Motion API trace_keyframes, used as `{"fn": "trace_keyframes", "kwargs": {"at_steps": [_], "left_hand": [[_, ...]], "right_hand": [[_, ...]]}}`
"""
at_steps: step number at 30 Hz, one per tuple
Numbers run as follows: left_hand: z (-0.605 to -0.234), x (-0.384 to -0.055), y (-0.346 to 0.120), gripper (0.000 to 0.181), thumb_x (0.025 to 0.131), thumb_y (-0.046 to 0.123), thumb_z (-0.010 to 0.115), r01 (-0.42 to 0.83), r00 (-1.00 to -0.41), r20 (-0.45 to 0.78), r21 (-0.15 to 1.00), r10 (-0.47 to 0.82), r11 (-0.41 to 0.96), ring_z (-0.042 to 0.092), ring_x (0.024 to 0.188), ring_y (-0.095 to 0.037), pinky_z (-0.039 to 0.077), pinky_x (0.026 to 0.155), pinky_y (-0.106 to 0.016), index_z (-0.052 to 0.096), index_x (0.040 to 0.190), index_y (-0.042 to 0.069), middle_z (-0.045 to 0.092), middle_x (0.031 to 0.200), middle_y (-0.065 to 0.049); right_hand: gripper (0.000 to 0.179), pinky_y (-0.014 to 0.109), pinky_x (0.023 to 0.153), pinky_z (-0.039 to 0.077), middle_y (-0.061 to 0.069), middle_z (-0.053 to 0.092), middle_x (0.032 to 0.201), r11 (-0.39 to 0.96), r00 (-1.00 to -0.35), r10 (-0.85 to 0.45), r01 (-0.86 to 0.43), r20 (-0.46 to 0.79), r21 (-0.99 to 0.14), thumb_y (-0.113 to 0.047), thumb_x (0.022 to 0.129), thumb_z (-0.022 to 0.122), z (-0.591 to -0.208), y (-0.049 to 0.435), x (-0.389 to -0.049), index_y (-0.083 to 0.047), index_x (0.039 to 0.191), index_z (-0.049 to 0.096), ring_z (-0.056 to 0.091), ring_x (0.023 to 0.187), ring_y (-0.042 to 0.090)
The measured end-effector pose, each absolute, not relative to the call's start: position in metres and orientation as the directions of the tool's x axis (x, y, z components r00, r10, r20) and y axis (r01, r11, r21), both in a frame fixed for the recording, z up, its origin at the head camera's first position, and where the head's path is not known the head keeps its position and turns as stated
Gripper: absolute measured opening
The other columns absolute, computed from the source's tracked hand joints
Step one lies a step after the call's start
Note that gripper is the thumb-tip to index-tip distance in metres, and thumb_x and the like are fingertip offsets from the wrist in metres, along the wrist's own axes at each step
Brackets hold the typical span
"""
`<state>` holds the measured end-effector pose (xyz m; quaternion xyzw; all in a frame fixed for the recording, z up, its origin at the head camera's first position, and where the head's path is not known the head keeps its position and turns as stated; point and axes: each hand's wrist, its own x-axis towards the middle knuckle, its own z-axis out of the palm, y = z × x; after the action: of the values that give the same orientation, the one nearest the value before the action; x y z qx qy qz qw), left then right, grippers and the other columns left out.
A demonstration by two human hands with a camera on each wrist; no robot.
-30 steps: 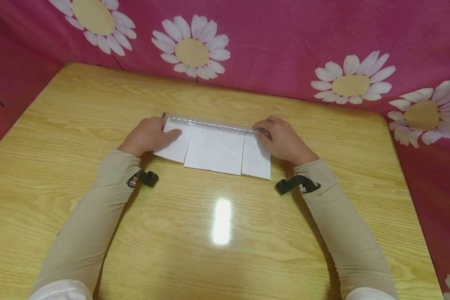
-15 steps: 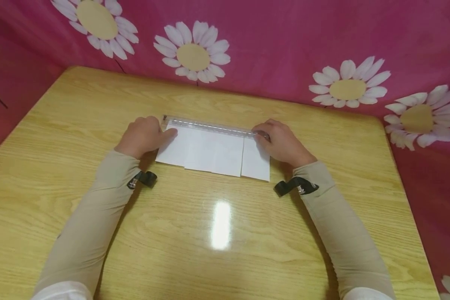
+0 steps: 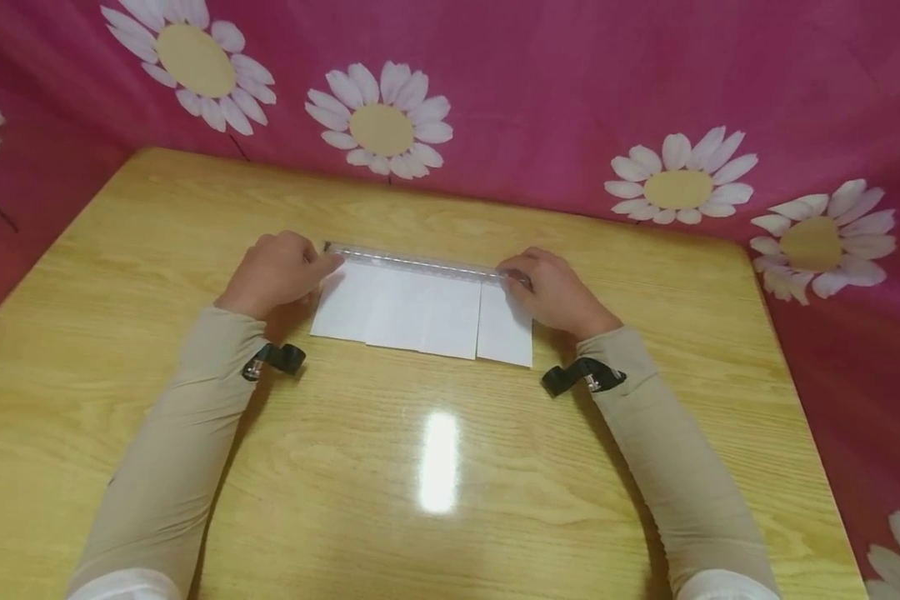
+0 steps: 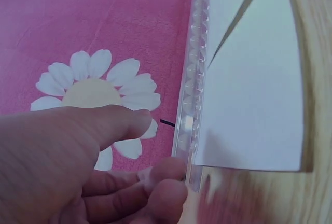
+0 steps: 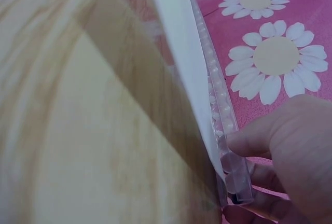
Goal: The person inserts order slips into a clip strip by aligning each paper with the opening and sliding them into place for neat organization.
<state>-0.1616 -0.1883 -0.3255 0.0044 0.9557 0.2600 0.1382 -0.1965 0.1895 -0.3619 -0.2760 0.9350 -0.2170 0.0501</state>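
Observation:
A long clear plastic strip with a row of rounded teeth runs along the far edge of several white paper pieces, which hang side by side from it towards me. My right hand holds the strip's right end; the right wrist view has the thumb on one face of the strip and fingers behind it. At the left end is my left hand. In the left wrist view its thumb is lifted apart from the strip, while bent fingertips lie right at the strip's end.
The wood-grain table carries a bright light reflection near its middle. Behind it stands a pink cloth printed with white daisies. Black straps with small mounts circle both wrists.
My left thumb has drawn back leftward off the paper to the strip's end. The gap beside the leftmost piece has closed. The right hand keeps its hold; the head view has tilted slightly.

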Motion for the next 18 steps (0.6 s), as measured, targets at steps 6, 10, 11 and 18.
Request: {"fn": "trace_keyframes", "kwargs": {"at_steps": [6, 10, 11, 18], "left_hand": [[-0.3240, -0.1631, -0.1898, 0.046, 0.103, 0.046, 0.058, -0.067, -0.967, -0.244, 0.526, 0.075, 0.848, 0.055, 0.076, -0.026, 0.042, 0.069, -0.035, 0.071, 0.102, 0.002, 0.060, 0.078, -0.008], [-0.3243, -0.1628, -0.1916, 0.044, 0.103, 0.043, 0.059, -0.053, -0.977, -0.202, 0.534, 0.066, 0.844, 0.057, 0.083, -0.029, 0.044, 0.071, -0.036, 0.070, 0.110, 0.001, 0.064, 0.089, -0.013], [-0.3243, -0.1625, -0.1920, 0.043, 0.103, 0.042, 0.059, -0.051, -0.979, -0.192, 0.540, 0.064, 0.840, 0.057, 0.084, -0.030, 0.045, 0.071, -0.037, 0.069, 0.111, 0.001, 0.065, 0.089, -0.013], [-0.3223, -0.1618, -0.1951, 0.041, 0.102, 0.042, 0.059, 0.013, -0.993, -0.089, 0.559, 0.076, 0.829, 0.059, 0.083, -0.029, 0.045, 0.070, -0.037, 0.066, 0.112, 0.003, 0.067, 0.095, -0.015]], "right_hand": [[0.033, 0.050, 0.102, 0.050, 0.018, 0.068, 0.117, 0.749, -0.837, -0.547, -0.501, 0.021, -0.433, -0.017, 0.104, 0.056, -0.3633, 0.1879, -0.1984, -0.003, 0.132, 0.067, 0.064, 0.107, 0.033], [0.033, 0.049, 0.102, 0.050, 0.018, 0.068, 0.118, 0.749, -0.838, -0.546, -0.496, 0.015, -0.440, -0.018, 0.105, 0.055, -0.3646, 0.1869, -0.1984, -0.003, 0.132, 0.067, 0.063, 0.108, 0.033], [0.033, 0.049, 0.102, 0.050, 0.018, 0.068, 0.118, 0.748, -0.838, -0.546, -0.495, 0.014, -0.441, -0.018, 0.105, 0.055, -0.3651, 0.1866, -0.1983, -0.003, 0.132, 0.067, 0.063, 0.108, 0.033], [0.035, 0.050, 0.102, 0.051, 0.017, 0.067, 0.121, 0.744, -0.843, -0.537, -0.488, 0.026, -0.457, -0.019, 0.104, 0.056, -0.3683, 0.1887, -0.1970, -0.004, 0.134, 0.066, 0.063, 0.109, 0.032]]}}
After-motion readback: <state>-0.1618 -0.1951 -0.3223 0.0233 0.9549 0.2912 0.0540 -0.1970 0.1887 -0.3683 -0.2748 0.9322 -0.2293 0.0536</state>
